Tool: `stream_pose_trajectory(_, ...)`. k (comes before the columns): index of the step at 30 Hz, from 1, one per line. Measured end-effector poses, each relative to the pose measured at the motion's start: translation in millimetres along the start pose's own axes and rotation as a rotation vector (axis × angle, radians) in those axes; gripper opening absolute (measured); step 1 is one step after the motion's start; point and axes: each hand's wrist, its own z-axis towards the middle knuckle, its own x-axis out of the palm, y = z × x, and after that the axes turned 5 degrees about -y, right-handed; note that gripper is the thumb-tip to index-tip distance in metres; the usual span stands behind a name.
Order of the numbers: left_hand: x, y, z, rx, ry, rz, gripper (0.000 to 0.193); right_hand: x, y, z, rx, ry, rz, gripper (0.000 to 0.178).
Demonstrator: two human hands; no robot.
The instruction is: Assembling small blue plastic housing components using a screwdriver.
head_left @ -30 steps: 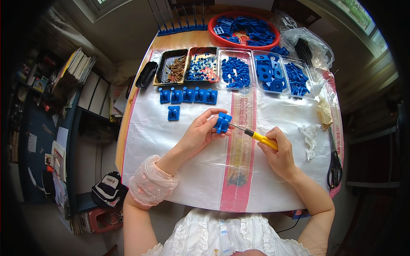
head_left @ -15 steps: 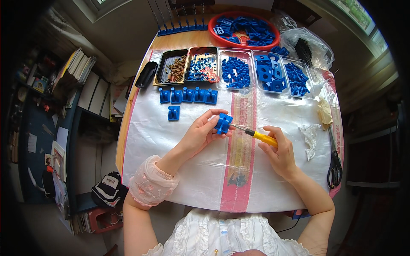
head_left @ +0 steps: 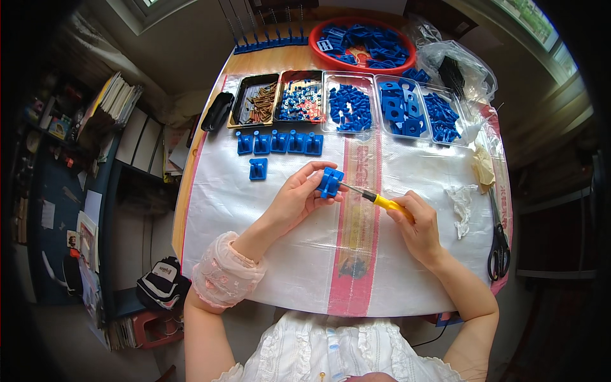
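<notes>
Between the thumb and fingers of my left hand [head_left: 301,195] is a blue plastic bracket [head_left: 330,183], held above the middle of the table. My right hand [head_left: 417,223] grips the yellow handle of a screwdriver [head_left: 386,204]. Its thin metal shaft points left, and the tip meets the right side of the bracket; the exact contact is too small to make out. Beyond my left hand, several similar blue brackets [head_left: 279,142] stand in a row. One single blue bracket [head_left: 258,169] sits in front of that row.
Behind the row stand trays of brass screws [head_left: 261,104], small nuts [head_left: 303,100] and blue plastic parts [head_left: 349,108]. A red basin [head_left: 407,61] of blue pieces is at the back. Black scissors [head_left: 499,251] and crumpled paper [head_left: 459,210] lie on the right.
The bracket in my left hand has shifted very slightly left. My right fingers have curled closer round the screwdriver handle, whose angle has changed a little.
</notes>
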Motion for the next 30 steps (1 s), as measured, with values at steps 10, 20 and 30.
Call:
stream_pose_trajectory(10,3.2,-1.0,-1.4,-0.005,-0.006,0.025,0.035,1.5,1.9,-3.1,0.057,0.015,0.024,0.033)
stream_pose_trajectory(20,3.3,-1.8,0.1,0.002,-0.003,0.015,0.035,9.8,-10.0,-6.3,0.009,-0.031,0.134,0.024)
stream_pose_trajectory(30,1.9,-1.1,0.2,-0.004,0.015,0.030,0.034,3.9,-7.6,-3.2,-0.018,-0.005,0.045,0.024)
